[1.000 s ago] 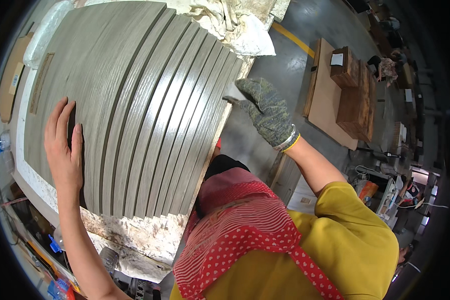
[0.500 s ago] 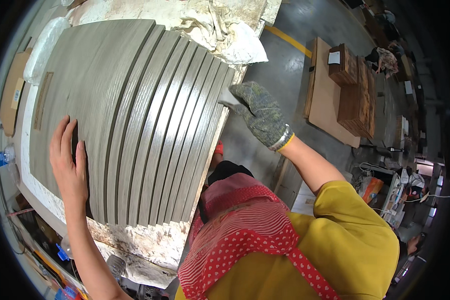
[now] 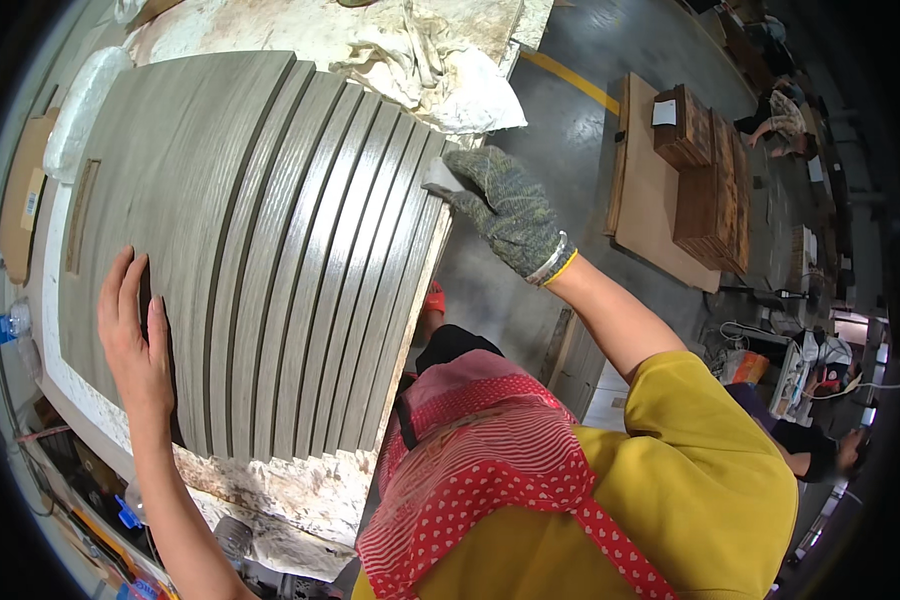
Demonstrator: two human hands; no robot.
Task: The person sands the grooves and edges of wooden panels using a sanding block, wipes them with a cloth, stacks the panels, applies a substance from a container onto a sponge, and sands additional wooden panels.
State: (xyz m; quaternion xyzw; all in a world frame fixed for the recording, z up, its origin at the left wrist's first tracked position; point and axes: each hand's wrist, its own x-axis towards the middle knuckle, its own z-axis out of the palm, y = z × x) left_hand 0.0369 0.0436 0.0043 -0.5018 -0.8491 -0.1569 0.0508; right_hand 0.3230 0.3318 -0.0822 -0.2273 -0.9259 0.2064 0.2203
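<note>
Grey wood-grain boards lie overlapped like stairs on a stained worktable, their long edges stepping down to the right. My bare left hand rests flat on the topmost board, fingers stretched. On the other side, my right hand wears a dark knitted glove with a yellow cuff edge. Between its thumb and fingers is pinched a small whitish pad, held against the upper right end of the outermost board. The glove hides part of the pad, and I cannot tell its material.
A crumpled whitish cloth lies behind the boards. Clear plastic wrap and a blue-capped bottle are at the left. Brown panels stand in stacks on the floor to the right. People work in the far right background.
My right hand has moved a little left and up, bringing the pad onto the board's edge. My left hand keeps its place on the top board.
</note>
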